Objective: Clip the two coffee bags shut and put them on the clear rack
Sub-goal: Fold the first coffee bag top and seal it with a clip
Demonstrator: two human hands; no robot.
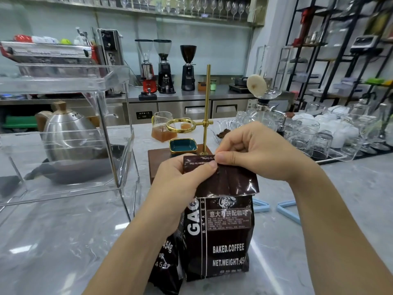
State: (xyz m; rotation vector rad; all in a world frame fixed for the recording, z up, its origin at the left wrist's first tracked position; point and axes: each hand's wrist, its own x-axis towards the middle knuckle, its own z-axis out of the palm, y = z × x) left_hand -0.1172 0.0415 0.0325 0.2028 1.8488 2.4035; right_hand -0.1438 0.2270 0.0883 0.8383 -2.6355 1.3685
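Both hands, left hand (180, 177) and right hand (253, 150), are pinching the glossy dark coffee bag (223, 235)'s folded-over foil top, upright on the marble counter (63, 241).

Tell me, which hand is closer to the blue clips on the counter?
Right. The right hand pinches the bag top above and left of the blue clips; the left hand is farther left, across the coffee bag.

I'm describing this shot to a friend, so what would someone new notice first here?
First, the dark coffee bag standing front and centre on the marble counter, its top being folded by the left hand and right hand. A second bag leans behind it on the left. Next, the clear rack at left, and two pale blue clips lying at right.
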